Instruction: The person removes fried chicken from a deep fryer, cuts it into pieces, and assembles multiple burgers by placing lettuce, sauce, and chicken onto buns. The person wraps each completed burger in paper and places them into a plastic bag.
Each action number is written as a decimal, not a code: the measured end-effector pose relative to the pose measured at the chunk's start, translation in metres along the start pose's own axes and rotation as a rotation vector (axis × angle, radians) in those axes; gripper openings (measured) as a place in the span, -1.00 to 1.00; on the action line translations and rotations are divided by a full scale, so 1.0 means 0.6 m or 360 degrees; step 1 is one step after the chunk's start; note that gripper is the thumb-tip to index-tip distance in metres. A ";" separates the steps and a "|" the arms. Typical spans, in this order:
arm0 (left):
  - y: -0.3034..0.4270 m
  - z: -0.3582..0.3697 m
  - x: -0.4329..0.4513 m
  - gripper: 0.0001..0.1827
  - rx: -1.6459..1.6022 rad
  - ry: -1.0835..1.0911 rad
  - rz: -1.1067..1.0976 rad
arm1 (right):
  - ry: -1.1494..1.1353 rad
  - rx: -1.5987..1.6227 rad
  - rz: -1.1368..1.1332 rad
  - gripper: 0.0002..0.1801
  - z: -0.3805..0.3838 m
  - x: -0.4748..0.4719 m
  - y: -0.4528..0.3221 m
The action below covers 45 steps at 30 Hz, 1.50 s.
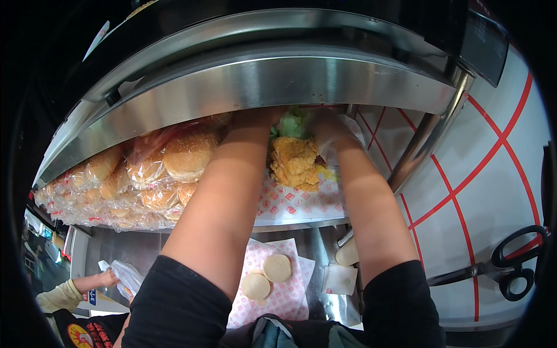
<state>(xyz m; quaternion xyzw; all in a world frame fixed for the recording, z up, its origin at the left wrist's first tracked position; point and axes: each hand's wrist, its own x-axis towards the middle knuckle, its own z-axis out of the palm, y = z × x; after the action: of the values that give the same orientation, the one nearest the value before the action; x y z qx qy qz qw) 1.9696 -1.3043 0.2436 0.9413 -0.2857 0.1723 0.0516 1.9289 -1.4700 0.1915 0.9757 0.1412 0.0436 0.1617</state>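
Both forearms reach in under a stainless-steel shelf edge. My left hand [260, 116] is in shadow beneath it, beside a heap of green lettuce [292, 123]; its fingers are mostly hidden. At the lettuce's right side is my right hand [326, 126], dim and blurred, seemingly in a clear plastic glove. Between my wrists a piece of breaded fried chicken [295, 163] lies below the lettuce on printed wrapping paper [300, 202]. Something yellow [327, 173] shows at its right edge. Whether either hand grips anything is not visible.
Bagged sesame buns [191, 154] fill the shelf at left. Lower down, two pale bun halves [277, 268] rest on printed paper sheets. Black-handled scissors [491, 267] hang at right, near a steel post [417, 143]. At lower left, a co-worker's hand [109, 277] holds a white bag [128, 276].
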 end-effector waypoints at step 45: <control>-0.039 0.031 -0.009 -0.31 -0.0267 -0.0078 0.0212 | 0.0622 0.1417 0.0189 -0.62 0.083 0.061 0.015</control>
<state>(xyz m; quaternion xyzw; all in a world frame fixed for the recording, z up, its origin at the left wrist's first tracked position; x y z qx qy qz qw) 1.9841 -1.2856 0.2246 0.9165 -0.3623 0.1277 0.1118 1.9726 -1.4830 0.1488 0.9300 0.1178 0.1705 -0.3036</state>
